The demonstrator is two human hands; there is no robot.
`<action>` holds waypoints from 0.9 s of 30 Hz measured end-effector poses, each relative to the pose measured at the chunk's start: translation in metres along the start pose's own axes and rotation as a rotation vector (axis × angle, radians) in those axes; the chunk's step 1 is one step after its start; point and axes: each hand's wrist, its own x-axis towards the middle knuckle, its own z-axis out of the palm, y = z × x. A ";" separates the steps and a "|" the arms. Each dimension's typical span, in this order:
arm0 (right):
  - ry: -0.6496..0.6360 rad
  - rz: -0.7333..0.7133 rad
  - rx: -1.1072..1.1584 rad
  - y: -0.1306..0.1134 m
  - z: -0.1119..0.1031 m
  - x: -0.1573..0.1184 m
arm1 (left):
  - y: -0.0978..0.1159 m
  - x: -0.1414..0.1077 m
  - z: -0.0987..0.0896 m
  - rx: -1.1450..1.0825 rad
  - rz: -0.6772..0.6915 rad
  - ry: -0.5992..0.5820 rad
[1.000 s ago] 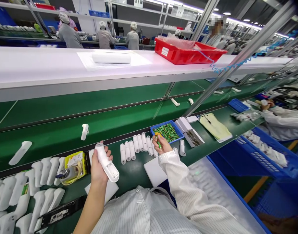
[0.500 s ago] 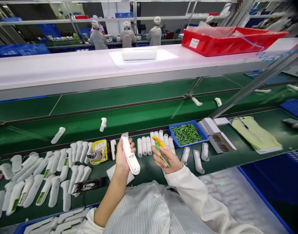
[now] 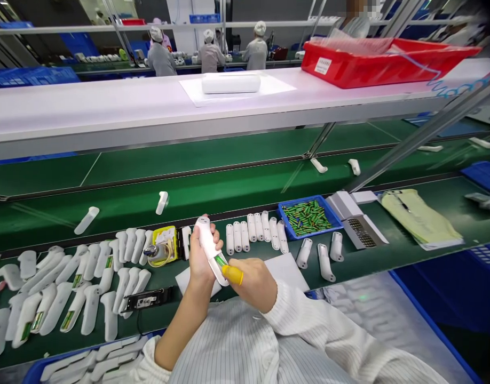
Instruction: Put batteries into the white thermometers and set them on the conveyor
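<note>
The left fingers (image 3: pixel 218 240) are grasping a white shell (image 3: pixel 206 234); the right fingers (image 3: pixel 245 265) are bending over a green battery (image 3: pixel 220 261) in its open bay (image 3: pixel 222 279), their grip unclear, the fitting apparently unfinished. Beyond them, a blue tray (image 3: pixel 319 233) is holding many batteries (image 3: pixel 308 217); leftward, several shells (image 3: pixel 71 316) are showing batteries on the desk (image 3: pixel 365 264).

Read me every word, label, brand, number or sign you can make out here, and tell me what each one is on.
No text can be read.
White label on the red bin: printed, too small to read.
White label on the black bar: marked, too blurred.
Green batteries: any print is too small.
</note>
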 end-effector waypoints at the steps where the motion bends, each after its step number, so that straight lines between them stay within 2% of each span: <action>1: -0.035 -0.024 -0.055 -0.001 -0.002 0.000 | 0.001 0.000 0.000 0.004 0.032 0.003; 4: -0.117 0.061 0.031 -0.001 -0.008 0.001 | 0.003 -0.001 0.002 0.013 0.077 -0.026; 8: -0.176 0.421 0.554 0.006 -0.005 0.004 | 0.005 -0.006 0.011 0.073 0.136 -0.165; 11: -0.152 0.574 0.832 0.015 0.000 0.008 | 0.006 -0.008 0.016 0.084 0.155 -0.218; 16: 0.006 0.854 1.309 0.030 -0.015 0.017 | 0.007 0.002 0.013 -0.015 0.103 -0.123; 18: 0.040 0.829 1.407 0.030 -0.023 0.019 | 0.006 0.005 0.011 -0.006 0.094 -0.086; 21: 0.025 0.689 1.362 0.021 -0.026 0.020 | 0.003 0.006 0.010 -0.003 0.074 -0.049; 25: 0.153 0.551 1.029 0.006 -0.018 0.016 | 0.001 0.003 0.013 0.009 0.084 -0.039; 27: 0.152 0.504 0.812 0.002 -0.019 0.013 | 0.002 0.002 0.015 0.024 0.111 -0.043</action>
